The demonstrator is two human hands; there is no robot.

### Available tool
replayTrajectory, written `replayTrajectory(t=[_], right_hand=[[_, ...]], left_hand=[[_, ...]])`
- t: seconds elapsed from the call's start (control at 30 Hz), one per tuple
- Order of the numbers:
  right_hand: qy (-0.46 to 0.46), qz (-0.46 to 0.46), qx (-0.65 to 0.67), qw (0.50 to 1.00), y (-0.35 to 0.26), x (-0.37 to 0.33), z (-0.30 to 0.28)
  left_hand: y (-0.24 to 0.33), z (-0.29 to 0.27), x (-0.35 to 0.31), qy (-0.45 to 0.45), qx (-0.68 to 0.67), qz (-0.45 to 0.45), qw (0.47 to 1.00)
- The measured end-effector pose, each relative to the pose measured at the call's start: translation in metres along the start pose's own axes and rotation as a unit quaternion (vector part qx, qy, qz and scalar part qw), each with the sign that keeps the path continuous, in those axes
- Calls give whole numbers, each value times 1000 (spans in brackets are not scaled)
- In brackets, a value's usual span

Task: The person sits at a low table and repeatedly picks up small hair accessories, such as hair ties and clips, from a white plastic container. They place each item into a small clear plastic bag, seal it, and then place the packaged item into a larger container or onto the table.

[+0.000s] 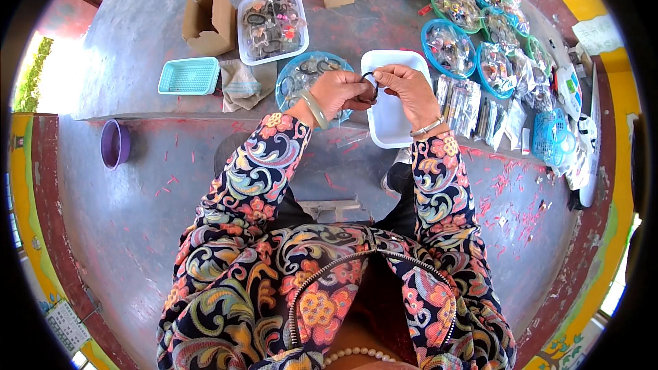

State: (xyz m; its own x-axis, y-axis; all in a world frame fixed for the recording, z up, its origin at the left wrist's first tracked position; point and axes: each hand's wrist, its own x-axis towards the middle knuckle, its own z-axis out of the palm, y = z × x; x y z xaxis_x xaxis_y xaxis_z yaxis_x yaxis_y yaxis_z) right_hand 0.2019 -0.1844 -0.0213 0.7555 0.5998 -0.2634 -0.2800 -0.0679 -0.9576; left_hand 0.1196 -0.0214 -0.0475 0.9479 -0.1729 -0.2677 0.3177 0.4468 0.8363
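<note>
Black loop (375, 88), one: held over the left side of the white tray (395, 123), directly between the two grips. By the left hand (334, 93) it is pinched in closed fingers; by the right hand (410, 90) its other side is gripped between thumb and finger. Left of the tray, a round blue basket (282, 88) is placed; right of it, clear packets (462, 106) are laid on the desk (226, 108).

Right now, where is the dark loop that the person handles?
In the head view, the dark loop is above and right of centre, between the left hand and right hand, by the left edge of the nearer white tray.
</note>
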Motion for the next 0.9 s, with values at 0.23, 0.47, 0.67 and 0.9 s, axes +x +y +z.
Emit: replayTrajectory(t=[0.23, 0.47, 0.67, 0.9], right_hand=[[46, -66, -55, 995, 2, -1, 3], [79, -84, -116, 986, -1, -1, 9], [58, -36, 14, 998, -4, 2, -2], [18, -61, -20, 998, 5, 6, 3]], left_hand=[[0, 2, 0, -36, -46, 1, 998], [2, 0, 1, -26, -35, -3, 999], [1, -2, 1, -5, -64, 0, 998], [1, -1, 1, -19, -33, -12, 999]])
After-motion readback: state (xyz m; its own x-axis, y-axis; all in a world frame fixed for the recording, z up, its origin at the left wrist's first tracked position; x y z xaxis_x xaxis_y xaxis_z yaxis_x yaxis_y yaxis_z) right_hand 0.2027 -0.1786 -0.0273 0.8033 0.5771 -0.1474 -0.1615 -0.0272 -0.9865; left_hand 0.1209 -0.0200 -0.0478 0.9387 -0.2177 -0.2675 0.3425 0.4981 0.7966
